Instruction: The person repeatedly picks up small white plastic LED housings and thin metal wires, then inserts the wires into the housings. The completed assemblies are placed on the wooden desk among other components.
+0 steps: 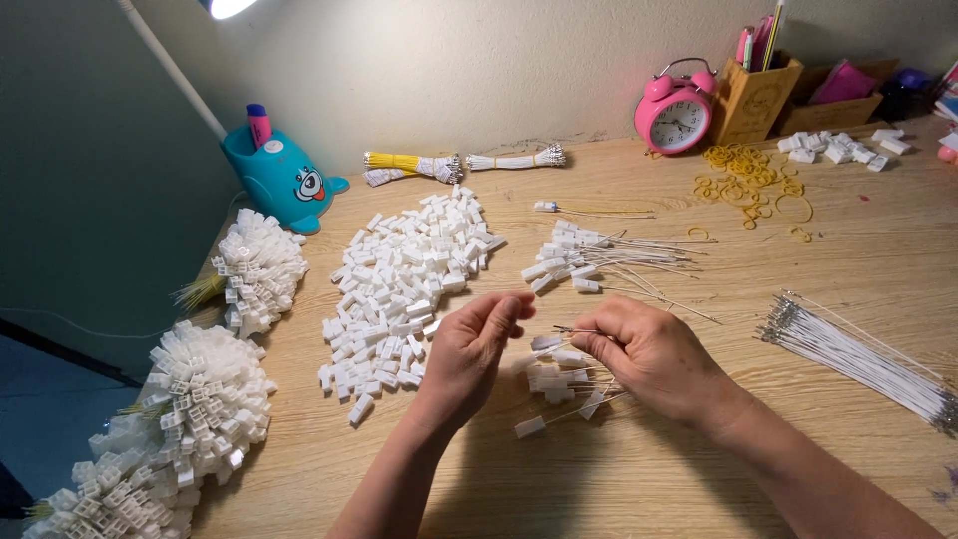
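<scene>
My left hand [472,349] hovers over the wooden desk [699,449] with its fingertips pinched together; whether a small white plastic connector sits between them I cannot tell. My right hand [649,354] pinches a thin white wire [571,329] whose metal tip points left toward the left fingers. Under both hands lies a small cluster of finished wired connectors [561,381]. A large pile of loose white connectors [404,284] spreads just left of my left hand. A fan of bare white wires [858,354] lies to the right.
Another group of wired connectors [584,258] lies further back. Big bundles of finished pieces [205,399] crowd the left edge. At the back stand a blue pen holder [277,180], tied wire bundles [414,166], a pink alarm clock [675,115], yellow rubber bands [748,180] and a wooden organiser [758,95].
</scene>
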